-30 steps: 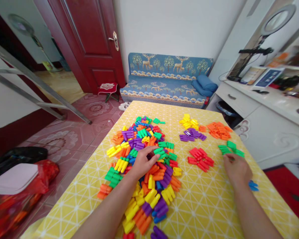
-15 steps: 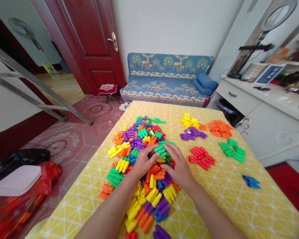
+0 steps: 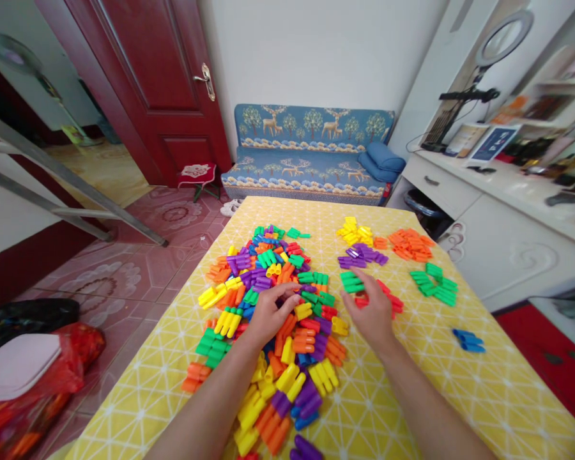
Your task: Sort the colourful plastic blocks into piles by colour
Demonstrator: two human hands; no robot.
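Note:
A big mixed heap of plastic bullet-shaped building blocks in several colours lies on the table. My left hand rests over the middle of the heap, thumb and index finger a little apart, with nothing visibly gripped. To the right of the heap, my right hand holds a green block between thumb and fingers. Below and behind that hand is a small group of red blocks, partly hidden by it. Further right lie a green group and a few blue blocks.
Yellow, purple and orange block groups lie towards the far right of the table. A yellow patterned cloth covers it. Beyond stands a blue sofa; a white cabinet is on the right, a metal ladder on the left.
My right hand has moved right, away from the heap, carrying a green block towards the red group. My left hand has stayed over the heap. The view has shifted slightly.

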